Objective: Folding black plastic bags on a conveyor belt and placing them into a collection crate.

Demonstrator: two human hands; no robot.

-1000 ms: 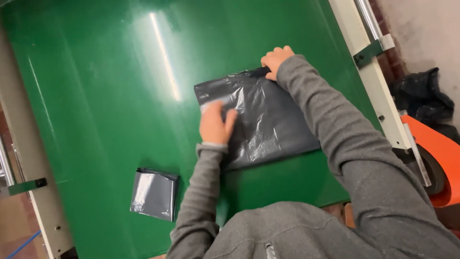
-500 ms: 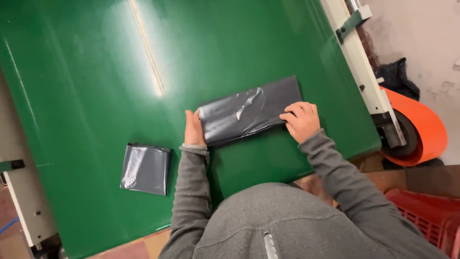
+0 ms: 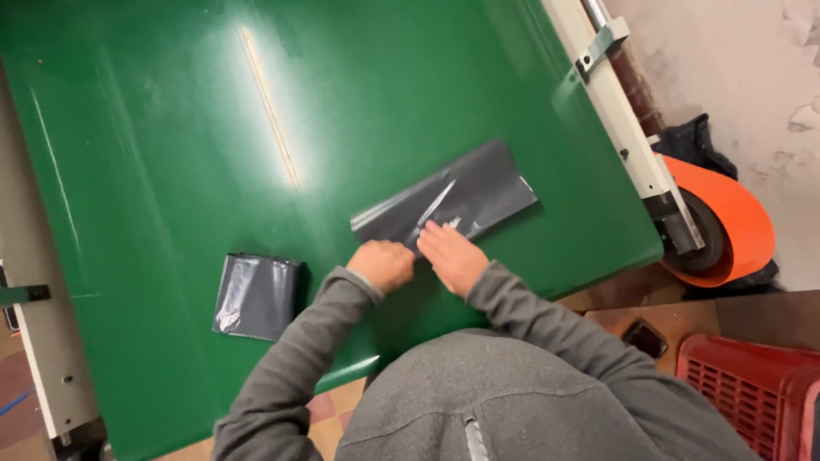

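Grey plastic bag (image 3: pixel 461 196), folded into a long strip, lies flat on the green table (image 3: pixel 171 128), right of centre and near the edge closest to us. We judge it thin film: very light, limp, with no stiffness of its own, and glossy enough to slide on the smooth green surface; creases and highlights run across it, so it keeps a fold only while pressed. Not fragile, though it may spring open when released. Our left hand (image 3: pixel 384 265) sits at the near left part of the strip, fingers curled into a loose fist, knuckles on or just at the film; we cannot tell whether anything is pinched inside it. Our right hand (image 3: pixel 453 254) lies flat and spread, palm down, pressing the near edge just beside the left one. Best hold, in our judgement: flat palm pressure on the fold line, or a pinch at an edge or corner, since the middle offers nothing to grip. Long axis runs diagonally, from the near left end by our hands up to the far right end, which points toward the white side rail (image 3: pixel 628 141). A second, smaller folded grey bag (image 3: pixel 256 294) lies well apart to the left. An orange roll (image 3: pixel 726 213) and a red crate (image 3: pixel 752 384) stand beyond the table's right corner.
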